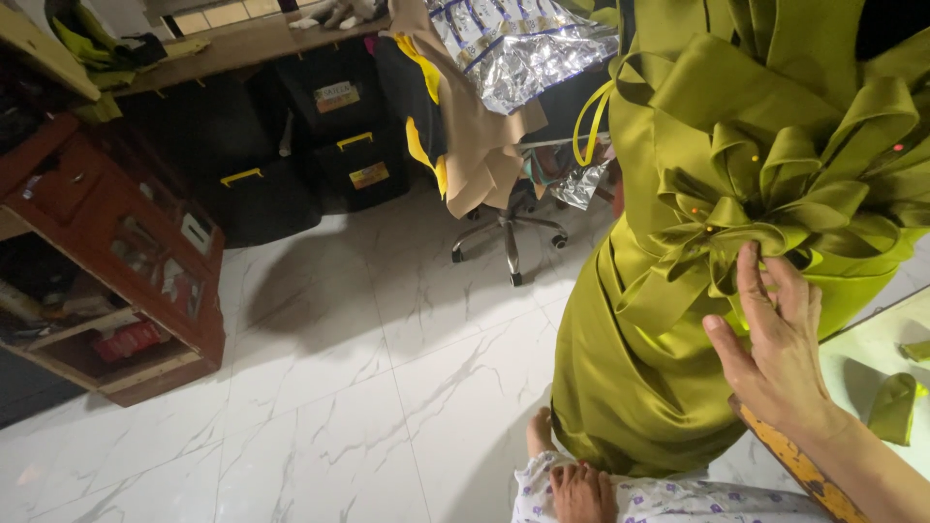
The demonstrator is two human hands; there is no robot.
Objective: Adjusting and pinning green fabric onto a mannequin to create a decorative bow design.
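Presently, right hand (775, 353): raised from the lower right, palm toward the cloth, fingers (751, 281) extended upward and loosely spread, fingertips pressed to the underside of the olive-green satin bow (775, 189). Not closed on anything; touching, not gripping. The bow sits directly above and just beyond the fingertips, pinned onto a draped green satin garment (630, 368) whose long axis runs upright, standing on the white marble floor (339, 387). Left hand: not in view. A foot (581, 492) rests by the garment's hem. Right of the forearm, a pale surface (872, 363) carries green fabric scraps (893, 407). Further off: office chair (509, 232), brown wooden cabinet (116, 252).
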